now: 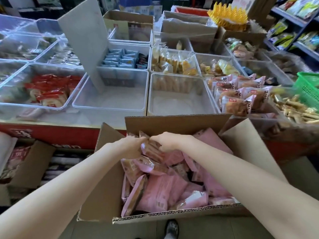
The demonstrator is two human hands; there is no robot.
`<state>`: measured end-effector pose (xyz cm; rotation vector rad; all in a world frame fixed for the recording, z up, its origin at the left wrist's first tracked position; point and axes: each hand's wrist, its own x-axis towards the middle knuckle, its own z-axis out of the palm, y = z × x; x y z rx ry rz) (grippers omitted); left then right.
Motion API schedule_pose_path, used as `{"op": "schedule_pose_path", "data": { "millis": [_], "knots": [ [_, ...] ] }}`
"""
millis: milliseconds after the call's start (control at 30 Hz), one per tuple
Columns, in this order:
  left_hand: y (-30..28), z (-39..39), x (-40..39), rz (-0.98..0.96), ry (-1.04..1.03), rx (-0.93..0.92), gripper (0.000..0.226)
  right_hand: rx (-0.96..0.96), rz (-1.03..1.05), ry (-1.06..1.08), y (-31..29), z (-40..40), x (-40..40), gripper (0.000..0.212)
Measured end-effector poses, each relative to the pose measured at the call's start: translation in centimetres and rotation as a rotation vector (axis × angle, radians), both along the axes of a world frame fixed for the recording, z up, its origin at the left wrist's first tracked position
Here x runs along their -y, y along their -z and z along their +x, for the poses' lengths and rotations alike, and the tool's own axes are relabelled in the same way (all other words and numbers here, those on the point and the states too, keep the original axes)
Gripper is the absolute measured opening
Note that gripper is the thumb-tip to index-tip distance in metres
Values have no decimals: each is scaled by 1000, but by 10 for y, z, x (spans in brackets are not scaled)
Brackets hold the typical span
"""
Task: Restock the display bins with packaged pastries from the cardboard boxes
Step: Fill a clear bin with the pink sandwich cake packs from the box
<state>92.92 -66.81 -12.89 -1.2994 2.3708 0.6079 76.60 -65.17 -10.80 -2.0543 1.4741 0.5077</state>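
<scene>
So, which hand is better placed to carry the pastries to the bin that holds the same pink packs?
Probably the right hand: the pink-pack bin lies beyond the cardboard box, to its right. The left hand would have to cross over.

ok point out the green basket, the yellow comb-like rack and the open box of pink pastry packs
green basket (309, 88), head view, mesh side wall
yellow rack (227, 16), head view, spiked top
open box (176, 124), head view, far flap

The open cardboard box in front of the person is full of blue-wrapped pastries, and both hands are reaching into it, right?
Not quite. The head view shows the open cardboard box holds pink-wrapped pastries, not blue ones. The rest stands: the left hand and right hand both reach into it, gripping packets.
</scene>
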Motion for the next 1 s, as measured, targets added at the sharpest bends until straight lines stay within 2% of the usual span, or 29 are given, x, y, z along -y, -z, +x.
{"op": "schedule_pose_path", "data": {
  "millis": [133,200,267,367,433,467,567,600,667,733,867,1000],
  "knots": [
    [14,-12,-10,120,-3,21,55,-34,-22,-35,0,3,-15,41],
    [14,-18,-15,65,32,86,50,-58,-12,-30,-3,-6,-22,43],
    [10,-21,-15,-10,22,-2,37,-77,11,3,-5,-17,-26,44],
    [-3,-23,-10,-45,52,-181,48,-27,-17,118,-9,-31,-26,42],
    [-19,-21,-4,-90,56,-267,44,59,-60,235,-12,-38,-23,36],
    [-30,-20,0,-139,62,-321,42,115,-69,295,-14,-39,-21,40],
    [-63,-13,10,-242,21,-439,39,342,-68,473,-17,-39,-12,71],
    [-76,-10,13,-260,0,-471,37,484,-58,527,-19,-37,-10,71],
    [-97,-5,19,-273,-58,-562,35,770,6,612,-27,-33,-6,55],
    [-113,-2,25,-246,-188,-682,33,921,51,662,-43,-32,-3,51],
    [-128,-11,37,-183,-464,-894,34,1099,49,725,-76,-49,13,49],
    [-122,-32,59,-46,-572,-810,33,978,-85,743,-92,-74,39,37]
  ]
}}
